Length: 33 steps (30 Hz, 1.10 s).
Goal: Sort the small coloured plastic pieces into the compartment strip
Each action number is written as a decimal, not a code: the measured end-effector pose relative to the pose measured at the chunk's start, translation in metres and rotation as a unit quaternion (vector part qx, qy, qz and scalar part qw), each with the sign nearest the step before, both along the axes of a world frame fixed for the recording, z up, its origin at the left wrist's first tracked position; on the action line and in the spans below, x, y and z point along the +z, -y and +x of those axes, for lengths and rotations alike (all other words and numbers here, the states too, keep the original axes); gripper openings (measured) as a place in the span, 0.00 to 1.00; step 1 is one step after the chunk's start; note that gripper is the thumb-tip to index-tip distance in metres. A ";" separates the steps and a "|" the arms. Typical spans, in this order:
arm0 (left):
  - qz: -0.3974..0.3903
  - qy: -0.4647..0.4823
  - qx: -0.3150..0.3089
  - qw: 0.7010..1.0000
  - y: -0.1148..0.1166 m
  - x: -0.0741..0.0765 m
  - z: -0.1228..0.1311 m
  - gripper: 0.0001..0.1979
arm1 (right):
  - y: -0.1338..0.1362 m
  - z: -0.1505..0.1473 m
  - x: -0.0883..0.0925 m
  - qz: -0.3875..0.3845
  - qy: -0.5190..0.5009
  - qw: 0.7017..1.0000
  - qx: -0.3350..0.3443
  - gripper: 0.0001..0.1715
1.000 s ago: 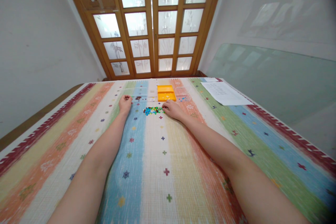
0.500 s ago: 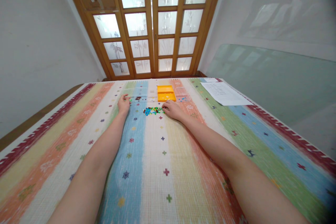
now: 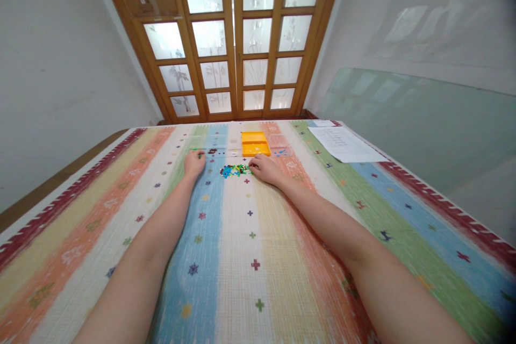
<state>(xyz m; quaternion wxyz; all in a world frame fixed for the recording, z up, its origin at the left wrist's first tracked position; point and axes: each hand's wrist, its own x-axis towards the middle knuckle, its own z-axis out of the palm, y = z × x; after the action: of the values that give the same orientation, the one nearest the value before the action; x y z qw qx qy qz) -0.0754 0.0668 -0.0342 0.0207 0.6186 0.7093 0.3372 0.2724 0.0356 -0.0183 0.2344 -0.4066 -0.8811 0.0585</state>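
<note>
My left hand (image 3: 195,162) is closed in a pinch at the near edge of a low clear tray, with a small green piece (image 3: 199,156) showing at its fingertips. Behind that hand, a few green bits lie in the tray, and dark brown bits (image 3: 212,151) sit just to the right. My right hand (image 3: 265,167) rests on the cloth at the right end of a pile of tiny blue, green, yellow and brown pieces (image 3: 234,171). Its fingers are curled in against the pile; whatever they hold is hidden.
An open yellow case (image 3: 256,149) with a few pale bits stands behind my right hand. Small blue bits (image 3: 280,152) lie in clear plastic to its right. A printed paper sheet (image 3: 344,144) lies farther right on the striped tablecloth (image 3: 237,258).
My left hand has drawn slightly toward me and to the right, and its fingers have come together, uncovering green bits behind it. My right hand has stayed at the pile.
</note>
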 end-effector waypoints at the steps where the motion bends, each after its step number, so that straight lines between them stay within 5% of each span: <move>1: 0.001 0.000 -0.003 1.000 0.000 0.000 0.000 0.15 | 0.000 0.000 0.000 0.000 0.000 1.000 0.000 0.11; 16: 0.037 0.011 -0.007 0.999 0.006 0.005 0.008 0.17 | 0.001 0.000 0.001 0.000 -0.006 1.000 0.002 0.11; 25: -0.022 -0.027 -0.265 0.964 0.020 0.016 0.038 0.11 | 0.001 0.000 0.001 -0.005 -0.001 1.000 -0.003 0.11; 33: -0.041 -0.047 -0.360 0.931 0.028 0.023 0.056 0.06 | 0.002 -0.001 0.002 -0.008 -0.006 1.000 -0.004 0.10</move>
<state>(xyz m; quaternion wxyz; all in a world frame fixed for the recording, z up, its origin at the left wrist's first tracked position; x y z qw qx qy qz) -0.0191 0.0392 -0.0116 0.1326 0.8463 0.4526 0.2477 0.2719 0.0340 -0.0163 0.2366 -0.4114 -0.8777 0.0670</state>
